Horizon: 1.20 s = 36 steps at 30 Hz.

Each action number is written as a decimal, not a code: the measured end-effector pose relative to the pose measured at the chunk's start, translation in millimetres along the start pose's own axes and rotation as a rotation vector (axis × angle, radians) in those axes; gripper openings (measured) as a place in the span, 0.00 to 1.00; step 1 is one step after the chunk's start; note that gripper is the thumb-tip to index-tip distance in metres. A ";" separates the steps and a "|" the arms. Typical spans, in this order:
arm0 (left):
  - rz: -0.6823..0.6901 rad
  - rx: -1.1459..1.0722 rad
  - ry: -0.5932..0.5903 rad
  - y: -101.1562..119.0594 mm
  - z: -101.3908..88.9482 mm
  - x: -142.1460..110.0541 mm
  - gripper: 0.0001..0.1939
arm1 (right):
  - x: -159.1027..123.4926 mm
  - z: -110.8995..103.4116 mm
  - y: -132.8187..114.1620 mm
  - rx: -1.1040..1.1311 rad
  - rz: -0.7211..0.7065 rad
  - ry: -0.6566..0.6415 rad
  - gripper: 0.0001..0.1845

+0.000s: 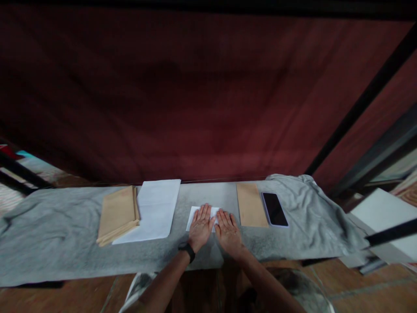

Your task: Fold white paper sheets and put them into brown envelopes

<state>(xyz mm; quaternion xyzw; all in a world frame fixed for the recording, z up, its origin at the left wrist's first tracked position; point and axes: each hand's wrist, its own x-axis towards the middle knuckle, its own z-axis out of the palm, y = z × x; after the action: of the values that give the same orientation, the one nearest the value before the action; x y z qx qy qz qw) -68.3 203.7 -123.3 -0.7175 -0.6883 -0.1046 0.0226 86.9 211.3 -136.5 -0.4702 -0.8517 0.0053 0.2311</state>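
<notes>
Near the left end of the cloth-covered bench (208, 193), white paper (158, 208) is partly overlapped by a brown stack (117, 211). Midway between the ends, the small white sheet (190, 221) is covered by left hand (200, 226) and right hand (230, 234), both flat, nothing gripped (creases seem best smoothed evenly). Rightward, brown paper (251, 204) and a phone (275, 210) are seen; no writing is legible.

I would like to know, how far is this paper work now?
Perhaps done: one brown paper piece lies apart from the brown stack; whether it is finished, I cannot tell. In hand: the left hand and right hand lie flat on a small white paper, apparently folded. Probably left: the larger white paper, spread flat, partly under the stack.
</notes>
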 end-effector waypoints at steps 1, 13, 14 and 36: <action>-0.017 0.011 0.009 -7.4 -0.3 -2.1 0.29 | 0.1 -0.9 -0.6 0.004 0.005 0.003 0.26; -0.171 0.054 0.045 -56.8 -15.5 -27.4 0.30 | 0.1 -7.1 1.5 0.048 0.063 -0.068 0.28; -0.182 0.054 0.062 -56.8 -16.6 -28.6 0.30 | 0.4 -7.5 1.3 0.056 0.071 -0.074 0.27; 0.430 0.241 -0.200 25.6 -42.3 -12.3 0.25 | 23.1 -31.7 11.7 0.234 0.278 -0.079 0.15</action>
<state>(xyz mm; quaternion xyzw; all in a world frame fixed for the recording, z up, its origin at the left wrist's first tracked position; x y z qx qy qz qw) -48.3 182.8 -81.4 -0.8460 -0.5265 0.0567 0.0613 98.5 229.8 -101.9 -0.5527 -0.7805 0.1547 0.2478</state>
